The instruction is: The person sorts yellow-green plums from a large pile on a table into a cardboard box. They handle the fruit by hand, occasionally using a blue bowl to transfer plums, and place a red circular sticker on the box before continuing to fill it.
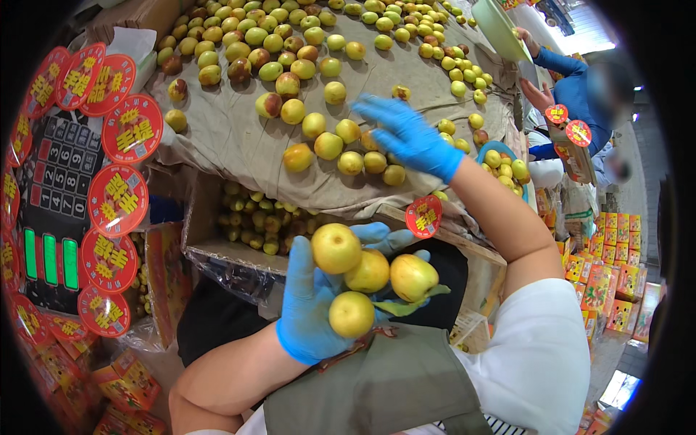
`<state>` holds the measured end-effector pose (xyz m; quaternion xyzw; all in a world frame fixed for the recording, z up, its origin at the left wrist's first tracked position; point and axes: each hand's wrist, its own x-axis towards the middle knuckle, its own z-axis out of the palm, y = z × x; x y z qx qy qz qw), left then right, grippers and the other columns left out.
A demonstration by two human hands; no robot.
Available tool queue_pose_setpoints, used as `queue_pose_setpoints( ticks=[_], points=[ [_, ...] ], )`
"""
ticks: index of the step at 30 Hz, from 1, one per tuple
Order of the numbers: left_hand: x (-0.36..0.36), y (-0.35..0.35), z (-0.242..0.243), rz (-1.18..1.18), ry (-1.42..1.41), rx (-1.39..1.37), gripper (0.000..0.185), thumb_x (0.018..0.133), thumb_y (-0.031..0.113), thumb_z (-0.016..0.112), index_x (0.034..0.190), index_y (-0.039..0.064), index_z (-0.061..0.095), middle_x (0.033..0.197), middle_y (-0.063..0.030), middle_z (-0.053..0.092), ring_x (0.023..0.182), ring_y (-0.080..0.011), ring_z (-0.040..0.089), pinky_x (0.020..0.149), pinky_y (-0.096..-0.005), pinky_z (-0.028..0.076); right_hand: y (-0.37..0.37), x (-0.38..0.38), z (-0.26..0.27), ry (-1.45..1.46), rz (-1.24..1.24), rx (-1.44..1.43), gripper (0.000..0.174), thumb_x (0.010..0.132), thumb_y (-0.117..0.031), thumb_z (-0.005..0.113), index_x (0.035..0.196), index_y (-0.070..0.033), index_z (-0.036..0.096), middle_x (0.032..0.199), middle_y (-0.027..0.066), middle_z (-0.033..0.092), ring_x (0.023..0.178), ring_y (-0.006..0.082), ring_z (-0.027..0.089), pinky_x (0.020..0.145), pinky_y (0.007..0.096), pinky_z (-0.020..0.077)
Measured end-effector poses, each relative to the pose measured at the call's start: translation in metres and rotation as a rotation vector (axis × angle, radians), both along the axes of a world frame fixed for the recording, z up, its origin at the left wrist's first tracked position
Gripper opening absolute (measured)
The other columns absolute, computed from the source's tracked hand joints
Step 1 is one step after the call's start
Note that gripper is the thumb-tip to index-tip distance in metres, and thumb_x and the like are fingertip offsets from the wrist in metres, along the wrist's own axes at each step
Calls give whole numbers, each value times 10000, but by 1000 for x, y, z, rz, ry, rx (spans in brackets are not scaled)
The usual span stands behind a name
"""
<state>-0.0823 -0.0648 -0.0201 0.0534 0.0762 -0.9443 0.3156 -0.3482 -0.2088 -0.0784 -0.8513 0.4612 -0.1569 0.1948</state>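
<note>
My left hand, in a blue glove, is palm up over my lap and holds several yellow-green jujubes; one has a green leaf. Reaching over the cloth-covered table, my right hand, also blue-gloved, is slightly blurred, its fingers stretched out to the left. Jujubes lie just below and left of it, some partly behind the hand. Whether its fingertips touch any fruit, I cannot tell. Many more jujubes, some with brown patches, are spread over the far part of the cloth.
Below the table edge stands a cardboard box of smaller jujubes. A blue basket of fruit is at the right. A scale with keypad and round red stickers stands left. Another person holds a pale green basin.
</note>
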Motion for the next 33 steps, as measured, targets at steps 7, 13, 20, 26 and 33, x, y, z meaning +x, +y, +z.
queue_pose_setpoints(
  ticks=[7, 13, 20, 26, 33],
  points=[
    [-2, 27, 0, -59, 22, -4, 756, 871, 740, 389, 1350, 165, 496, 1443, -159, 408, 1372, -404, 335, 1071, -582, 369, 26, -134, 17, 439, -421, 372, 811, 767, -308, 749, 1461, -146, 361, 1368, 204, 500, 1248, 364, 488, 1057, 417, 397],
    [-2, 29, 3, -26, -59, -105, 762, 887, 735, 351, 1371, 157, 457, 1425, -161, 429, 1353, -386, 375, 1017, -561, 438, 31, -104, -8, 312, -344, 403, 878, 736, -267, 782, 1469, -118, 321, 1341, 251, 496, 1212, 391, 505, 1033, 425, 420],
    [2, 31, 2, 50, -109, -83, 780, 894, 726, 352, 1373, 117, 443, 1400, -166, 453, 1340, -383, 393, 1023, -575, 428, 45, -2, 4, 84, -273, 472, 823, 825, -95, 675, 1517, -257, 260, 1283, 119, 514, 944, 172, 568, 807, 296, 507],
    [10, 28, 11, 17, -93, -91, 796, 895, 731, 332, 1372, 102, 436, 1397, -164, 455, 1326, -375, 413, 1061, -548, 401, 35, 7, 20, -99, -295, 508, 631, 856, -125, 672, 1435, -206, 435, 1230, 80, 569, 996, 154, 571, 877, 309, 485],
    [16, 28, 15, 10, -125, -98, 817, 891, 744, 309, 1383, 102, 422, 1407, -161, 449, 1332, -341, 419, 1060, -516, 409, 43, 7, 23, 346, -303, 582, 894, 775, -320, 759, 1493, -121, 266, 1357, 249, 490, 1229, 360, 516, 1025, 417, 423]
  ],
)
